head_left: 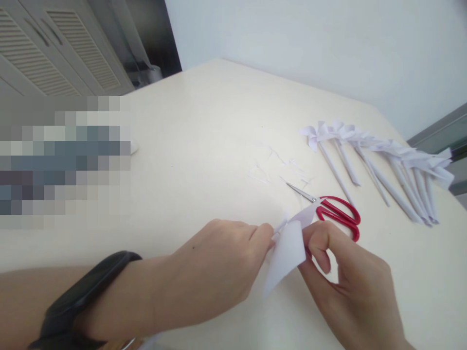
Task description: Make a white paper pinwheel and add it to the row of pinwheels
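Between my hands, above the near part of the table, is a white paper pinwheel (286, 250) with bent, pointed blades. My left hand (233, 257) grips it from the left, fingers closed near its centre; the fingertips are partly hidden behind the paper. At the pinwheel's right side my right hand (350, 272) pinches the paper with thumb and fingers curled in. Just beyond the hands lie red-handled scissors (337, 214), blades pointing left; a paper blade overlaps them in view. Thin paper scraps (280, 163) are scattered past the scissor tips.
A row of finished-looking paper pinwheels (397, 155) on rolled paper sticks lies at the right of the cream table (197, 131). A white wall (310, 43) stands behind it. Louvred cabinet doors (83, 43) are at the upper left. A pixelated patch covers the left side.
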A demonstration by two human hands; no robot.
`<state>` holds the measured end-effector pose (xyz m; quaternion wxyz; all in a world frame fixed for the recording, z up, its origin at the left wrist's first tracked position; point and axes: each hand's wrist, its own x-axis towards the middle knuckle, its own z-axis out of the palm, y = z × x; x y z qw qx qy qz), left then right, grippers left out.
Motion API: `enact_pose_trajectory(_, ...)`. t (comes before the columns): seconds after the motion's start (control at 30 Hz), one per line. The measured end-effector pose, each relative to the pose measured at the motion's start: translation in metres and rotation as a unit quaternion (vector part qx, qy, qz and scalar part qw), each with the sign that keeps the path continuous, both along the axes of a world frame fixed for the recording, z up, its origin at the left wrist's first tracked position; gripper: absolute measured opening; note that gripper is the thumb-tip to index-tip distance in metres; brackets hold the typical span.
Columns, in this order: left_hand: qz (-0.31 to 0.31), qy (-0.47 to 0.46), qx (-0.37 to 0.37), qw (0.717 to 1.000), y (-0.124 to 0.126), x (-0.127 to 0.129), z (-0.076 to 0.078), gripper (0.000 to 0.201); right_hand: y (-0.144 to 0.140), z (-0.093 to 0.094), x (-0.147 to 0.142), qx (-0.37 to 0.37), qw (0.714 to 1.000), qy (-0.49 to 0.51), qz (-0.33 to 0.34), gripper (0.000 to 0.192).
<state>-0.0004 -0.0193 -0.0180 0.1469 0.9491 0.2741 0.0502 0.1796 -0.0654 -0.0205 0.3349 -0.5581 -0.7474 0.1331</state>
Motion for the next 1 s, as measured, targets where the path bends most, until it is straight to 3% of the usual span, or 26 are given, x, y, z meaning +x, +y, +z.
enact_pose_trajectory(0.3, 0.043, 0.009, -0.018, 0.999, 0.003, 0.004, -0.004, 0.019, 0.006, 0.001, 0.000, 0.005, 0.999, -0.018, -0.027, 0.034)
enact_pose_trajectory(0.57, 0.138, -0.020, -0.143, 0.980, 0.004, 0.007, 0.000, 0.020, 0.011, 0.004, 0.009, 0.031, 0.998, -0.016, -0.061, 0.031)
enact_pose_trajectory(0.77, 0.127, -0.021, -0.227, 0.965, 0.008, 0.007, 0.000, 0.029, 0.013, 0.001, 0.014, 0.064, 0.995, -0.021, -0.074, 0.030)
enact_pose_trajectory(1.0, 0.108, -0.126, -0.393, 0.904, 0.013, 0.005, 0.005, 0.027, 0.014, 0.009, 0.022, 0.085, 0.991, 0.014, -0.101, 0.027)
